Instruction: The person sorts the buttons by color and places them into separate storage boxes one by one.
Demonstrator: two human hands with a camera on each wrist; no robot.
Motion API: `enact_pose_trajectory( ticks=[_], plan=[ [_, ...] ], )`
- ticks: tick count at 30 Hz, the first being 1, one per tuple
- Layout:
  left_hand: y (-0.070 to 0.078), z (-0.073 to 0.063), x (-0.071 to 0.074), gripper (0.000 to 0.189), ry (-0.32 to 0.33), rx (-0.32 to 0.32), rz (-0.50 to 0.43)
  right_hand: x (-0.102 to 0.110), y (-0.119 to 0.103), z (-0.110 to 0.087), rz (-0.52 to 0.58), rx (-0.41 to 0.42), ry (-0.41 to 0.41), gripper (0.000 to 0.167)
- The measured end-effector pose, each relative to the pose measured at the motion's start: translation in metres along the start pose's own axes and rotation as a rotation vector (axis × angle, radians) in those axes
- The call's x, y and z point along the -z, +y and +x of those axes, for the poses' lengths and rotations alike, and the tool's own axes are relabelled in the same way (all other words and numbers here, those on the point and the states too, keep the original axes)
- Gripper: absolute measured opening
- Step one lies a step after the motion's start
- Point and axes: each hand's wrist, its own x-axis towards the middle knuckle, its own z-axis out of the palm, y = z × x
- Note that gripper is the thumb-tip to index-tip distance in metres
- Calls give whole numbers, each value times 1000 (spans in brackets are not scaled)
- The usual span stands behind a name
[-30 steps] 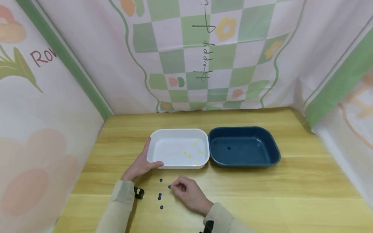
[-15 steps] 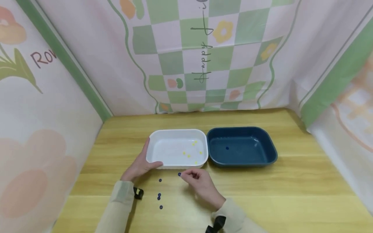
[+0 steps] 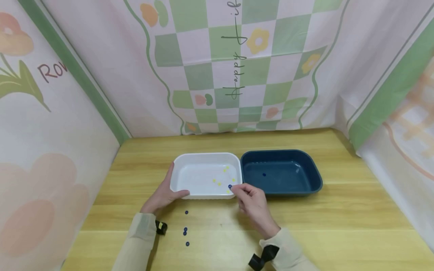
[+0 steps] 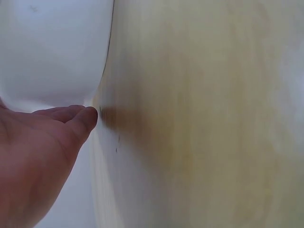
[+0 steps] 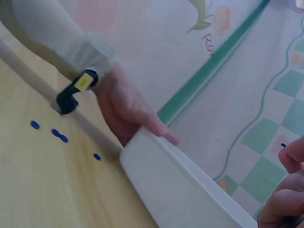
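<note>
My right hand (image 3: 253, 205) pinches a small dark blue button (image 3: 229, 186) between thumb and fingertips, over the right front part of the white tray (image 3: 193, 177). That button's edge (image 5: 283, 145) peeks past the fingertips in the right wrist view. At the tray's left front corner, my left hand (image 3: 164, 194) holds on, its thumb over the front rim and its fingers along the left side. Several yellow buttons (image 3: 214, 180) lie scattered inside the white tray. One blue button (image 3: 264, 174) lies in the dark blue tray (image 3: 285, 190).
Several more blue buttons (image 3: 186, 212) lie on the wooden table (image 3: 217, 241) in front of the white tray, two of them touching. Both trays stand side by side. A patterned curtain (image 3: 227, 67) hangs behind the table, with more cloth at both sides.
My right hand has carried the blue button from the tabletop, rightward and away from me, to above the white tray. The left hand keeps its place on the tray's corner.
</note>
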Motion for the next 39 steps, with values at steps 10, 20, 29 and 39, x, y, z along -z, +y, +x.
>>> enact_pose_trajectory(
  ticks=[10, 20, 29, 39],
  plan=[
    [0, 3, 3, 125, -23, -6, 16, 17, -9, 12, 75, 23, 55, 38],
    [3, 4, 6, 128, -23, 13, 32, 17, -13, 16, 115, 40, 86, 36],
    [4, 1, 2, 125, -18, -1, 15, 26, -17, 18, 168, 93, 144, 37],
    [5, -1, 2, 125, -18, 14, 38, 73, -33, 36, 96, 47, 217, 23]
  ],
)
